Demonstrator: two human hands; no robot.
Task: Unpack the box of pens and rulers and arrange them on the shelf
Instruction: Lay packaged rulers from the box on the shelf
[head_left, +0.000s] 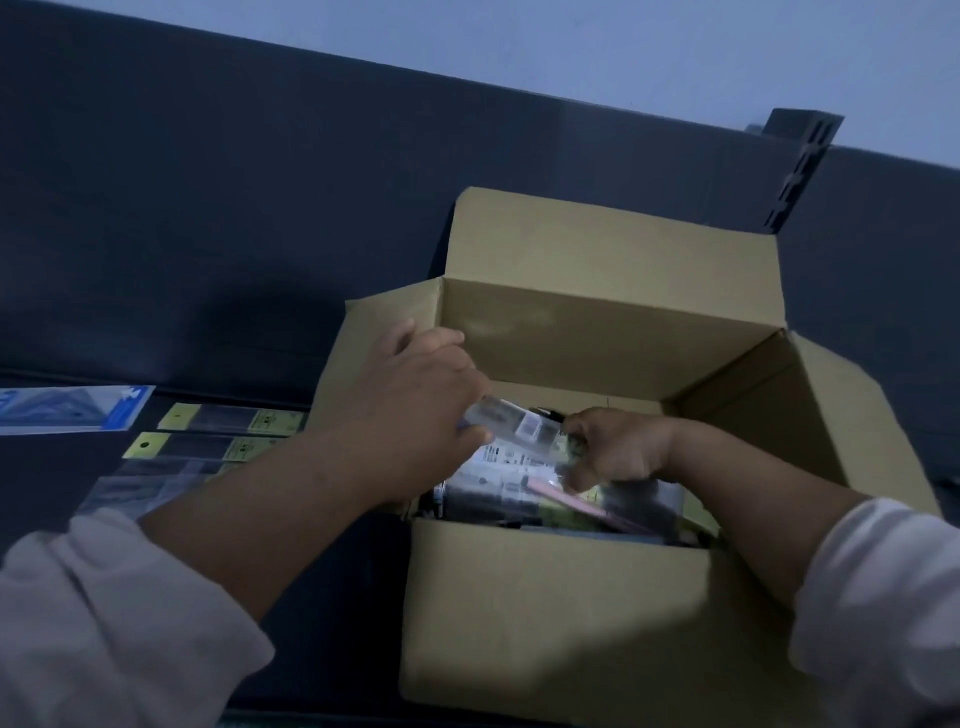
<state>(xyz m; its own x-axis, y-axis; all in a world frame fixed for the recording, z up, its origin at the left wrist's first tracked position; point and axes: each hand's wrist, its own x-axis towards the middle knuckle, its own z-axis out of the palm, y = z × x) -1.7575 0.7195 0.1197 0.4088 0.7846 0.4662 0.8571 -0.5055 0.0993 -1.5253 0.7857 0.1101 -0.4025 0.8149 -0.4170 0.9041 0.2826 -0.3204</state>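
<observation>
Open cardboard box (545, 623) on the dark shelf (208, 234) holds clear packets (501, 465); packaged rulers (228, 420) lie left.

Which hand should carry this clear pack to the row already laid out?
Left, probably. The left hand grips the clear pack at the left wall of the cardboard box, next to the laid-out packs. The right hand holds the other end, deeper in the box and farther from them.

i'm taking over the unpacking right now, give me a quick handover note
Left hand and right hand each grip an end of one clear packet above the open box.
Done: several packets lie flat on the dark shelf, left of the box.
Left: remaining stock inside the box; lift this packet out, lay it beside the others, then continue.
</observation>
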